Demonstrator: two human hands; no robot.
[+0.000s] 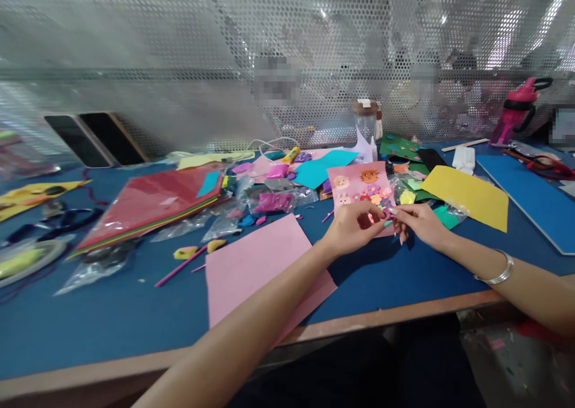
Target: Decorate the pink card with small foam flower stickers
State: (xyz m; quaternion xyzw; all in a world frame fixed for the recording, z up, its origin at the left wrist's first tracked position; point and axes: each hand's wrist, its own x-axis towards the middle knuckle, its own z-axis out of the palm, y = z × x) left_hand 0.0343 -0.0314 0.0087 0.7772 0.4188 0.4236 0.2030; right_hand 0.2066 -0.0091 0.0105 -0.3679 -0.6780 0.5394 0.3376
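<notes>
Both my hands meet over the blue table, just in front of a pink sticker sheet [359, 186] with animal faces and flowers. My left hand [353, 227] is curled, its fingers pinched on the sheet's lower edge. My right hand [415, 221] pinches a tiny piece at the same spot, thumb and forefinger pressed together; what it grips is too small to name. A silver bangle [498, 273] circles my right wrist. A pink paper sheet [260, 264] lies under my left forearm.
A stack of coloured sheets in a clear sleeve [153, 204] lies left. A yellow sheet [467, 195], a cyan sheet [321, 167], small plastic bags and a pink stick [179, 267] litter the table [112, 318]. A jar [365, 120] and a pink bottle [514, 111] stand by the perforated screen.
</notes>
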